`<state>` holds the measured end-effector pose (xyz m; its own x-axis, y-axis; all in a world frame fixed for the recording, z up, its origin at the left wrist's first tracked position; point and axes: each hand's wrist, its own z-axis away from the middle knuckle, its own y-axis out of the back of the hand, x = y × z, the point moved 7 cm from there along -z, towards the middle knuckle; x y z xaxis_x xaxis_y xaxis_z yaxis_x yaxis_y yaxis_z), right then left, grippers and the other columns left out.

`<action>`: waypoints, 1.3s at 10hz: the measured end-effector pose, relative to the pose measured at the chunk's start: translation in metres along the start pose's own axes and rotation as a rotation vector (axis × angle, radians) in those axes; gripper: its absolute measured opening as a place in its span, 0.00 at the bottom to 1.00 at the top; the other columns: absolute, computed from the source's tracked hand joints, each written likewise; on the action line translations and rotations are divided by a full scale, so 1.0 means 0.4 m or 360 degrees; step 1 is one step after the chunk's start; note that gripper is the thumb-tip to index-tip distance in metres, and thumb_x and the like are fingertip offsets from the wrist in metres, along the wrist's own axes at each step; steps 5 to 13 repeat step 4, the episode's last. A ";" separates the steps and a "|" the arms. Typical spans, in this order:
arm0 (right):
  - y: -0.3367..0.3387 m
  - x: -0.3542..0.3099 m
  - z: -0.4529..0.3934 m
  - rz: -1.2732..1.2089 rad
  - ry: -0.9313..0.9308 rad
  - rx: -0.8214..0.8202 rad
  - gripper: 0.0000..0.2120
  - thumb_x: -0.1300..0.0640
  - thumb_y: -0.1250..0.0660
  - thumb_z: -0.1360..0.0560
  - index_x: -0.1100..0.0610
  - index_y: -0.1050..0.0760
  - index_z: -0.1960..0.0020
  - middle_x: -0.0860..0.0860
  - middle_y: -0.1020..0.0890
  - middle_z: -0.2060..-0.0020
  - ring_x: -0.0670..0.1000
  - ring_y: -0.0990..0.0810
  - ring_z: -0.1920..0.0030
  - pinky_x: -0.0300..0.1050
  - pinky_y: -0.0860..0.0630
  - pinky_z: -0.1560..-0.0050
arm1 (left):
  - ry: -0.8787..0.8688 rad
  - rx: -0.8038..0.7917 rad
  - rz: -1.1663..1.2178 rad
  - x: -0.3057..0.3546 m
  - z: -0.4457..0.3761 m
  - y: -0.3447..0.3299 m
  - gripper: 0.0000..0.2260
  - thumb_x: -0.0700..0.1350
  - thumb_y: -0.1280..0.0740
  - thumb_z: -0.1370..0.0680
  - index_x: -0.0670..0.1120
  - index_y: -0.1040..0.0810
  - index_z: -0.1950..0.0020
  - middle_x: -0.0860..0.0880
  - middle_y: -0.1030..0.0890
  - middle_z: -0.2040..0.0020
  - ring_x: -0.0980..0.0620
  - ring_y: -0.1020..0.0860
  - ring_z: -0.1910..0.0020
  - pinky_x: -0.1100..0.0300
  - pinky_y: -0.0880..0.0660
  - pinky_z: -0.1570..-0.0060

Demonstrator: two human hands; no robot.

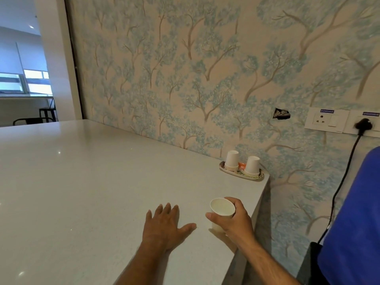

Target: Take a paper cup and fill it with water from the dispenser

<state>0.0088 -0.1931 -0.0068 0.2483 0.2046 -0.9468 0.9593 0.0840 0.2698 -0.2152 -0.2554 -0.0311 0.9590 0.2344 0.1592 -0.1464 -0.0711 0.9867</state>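
A: Holding one already, you are — your right hand [236,219] is wrapped round a white paper cup [222,208] at about five o'clock in view, thumb on the near wall, fingers round the far side.

B: And your left hand [164,225]?

A: Lying flat and spread on the white countertop [82,192], grasping nothing, just beside the cup at its nine o'clock.

B: So how far along are you?

A: Cup-taking looks done. It's empty as far as I can see, pale inside, no water. The filling is all left to do, by my reckoning.

B: Where's the dispenser?

A: Can't say for sure. A big blue shape [353,223] at your three o'clock may be its bottle; no spout shows.

B: Which way is the cup pointing?

A: Mouth up, tipped toward eleven o'clock; long axis near upright, leaning a little. The spare cup stacks [242,162] sit upside down on a tray [240,175] at its twelve o'clock, well apart, against the wallpaper.
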 end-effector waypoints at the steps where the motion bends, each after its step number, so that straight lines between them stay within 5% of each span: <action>1: 0.000 0.001 0.005 0.0006 -0.0003 -0.0038 0.42 0.45 0.15 0.41 0.46 0.32 0.33 0.48 0.23 0.41 0.51 0.23 0.42 0.49 0.20 0.45 | -0.0017 0.0007 0.0013 0.002 0.003 0.002 0.46 0.80 0.57 0.28 0.53 0.48 0.19 0.48 0.48 0.17 0.44 0.51 0.18 0.38 0.53 0.21; 4: 0.034 -0.036 0.043 -0.0052 0.0070 -0.0064 0.65 0.29 0.19 0.56 0.46 0.40 0.24 0.51 0.29 0.29 0.55 0.30 0.29 0.59 0.29 0.29 | -0.0027 0.0033 0.0097 0.007 0.012 0.021 0.53 0.83 0.64 0.35 0.53 0.47 0.19 0.48 0.47 0.17 0.44 0.50 0.18 0.38 0.53 0.22; 13: 0.034 -0.036 0.043 -0.0052 0.0070 -0.0064 0.65 0.29 0.19 0.56 0.46 0.40 0.24 0.51 0.29 0.29 0.55 0.30 0.29 0.59 0.29 0.29 | -0.0027 0.0033 0.0097 0.007 0.012 0.021 0.53 0.83 0.64 0.35 0.53 0.47 0.19 0.48 0.47 0.17 0.44 0.50 0.18 0.38 0.53 0.22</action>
